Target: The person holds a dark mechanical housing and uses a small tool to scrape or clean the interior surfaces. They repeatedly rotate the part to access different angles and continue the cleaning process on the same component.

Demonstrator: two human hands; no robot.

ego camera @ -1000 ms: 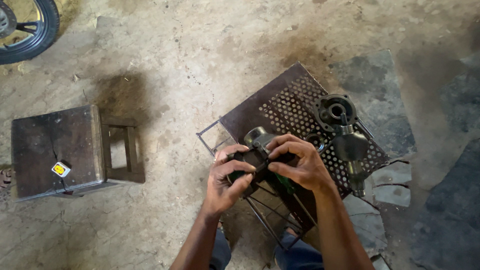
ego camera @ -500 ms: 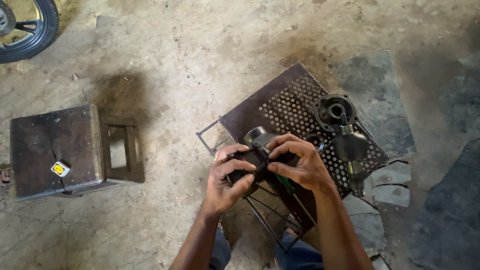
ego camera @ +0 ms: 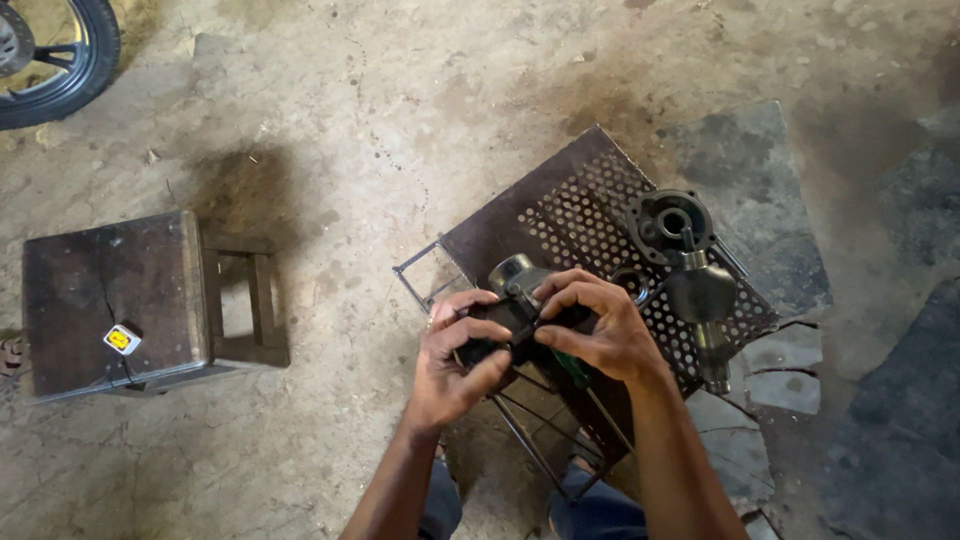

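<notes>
Metal part (ego camera: pixel 515 275) gripped by left hand (ego camera: pixel 455 360) and right hand (ego camera: pixel 600 330), fingers curled, over tabletop's (ego camera: pixel 560 215) near edge.

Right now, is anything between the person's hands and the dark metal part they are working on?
Nothing visible is. The left hand and right hand both grip the dark metal part directly, above the perforated metal stand.

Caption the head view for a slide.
Both hands, left hand and right hand, grip a dark metal part over a perforated stand.
</notes>
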